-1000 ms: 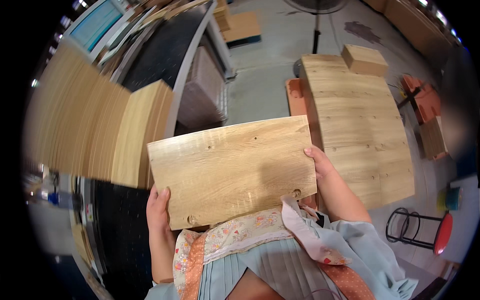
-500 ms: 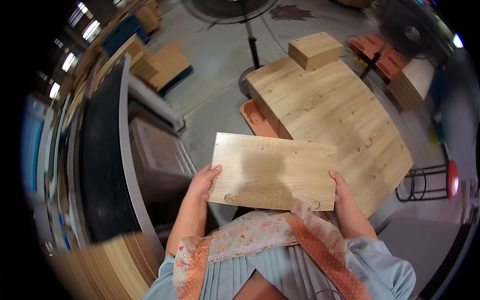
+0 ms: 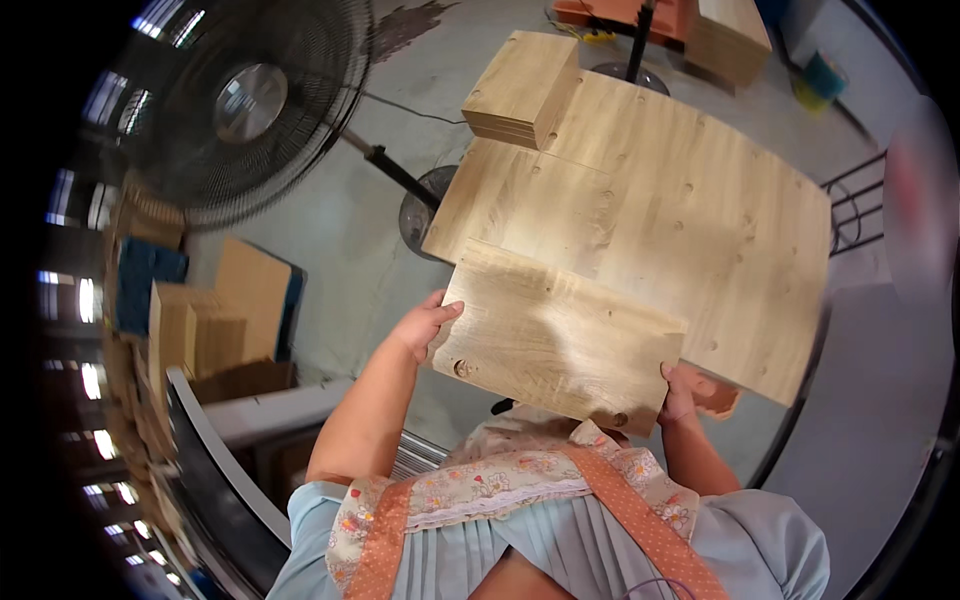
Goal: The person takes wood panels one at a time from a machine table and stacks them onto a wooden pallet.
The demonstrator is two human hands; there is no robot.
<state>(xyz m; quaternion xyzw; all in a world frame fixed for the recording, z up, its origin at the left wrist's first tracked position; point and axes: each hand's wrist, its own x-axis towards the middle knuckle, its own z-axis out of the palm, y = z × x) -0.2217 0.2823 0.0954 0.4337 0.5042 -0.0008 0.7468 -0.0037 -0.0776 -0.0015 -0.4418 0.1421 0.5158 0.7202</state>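
Note:
Between my two hands I hold a rectangular light wood-grain panel [image 3: 560,335] in front of my body. My left hand [image 3: 428,325] grips its left edge with the thumb on the top face. At the right edge, my right hand [image 3: 678,393] does the same, its other fingers hidden beneath. Two round holes show near the panel's close edge, and small holes near its far edge. Just beyond it lies a broad layer of matching wood panels [image 3: 650,210] with round holes. On that layer's far left corner sits a short stack of panels [image 3: 522,88].
A large pedestal fan [image 3: 250,105] stands at the far left, its pole leaning toward the panels. Cardboard-coloured boards [image 3: 250,300] lie at the left. A conveyor-like frame [image 3: 225,480] is at lower left; a grey surface [image 3: 870,370] is at right. More panels [image 3: 728,40] stand far right.
My view and body have turned to the right, bringing the layer of panels more in front of me. The held panel has come with me, now over the layer's near edge and tilted.

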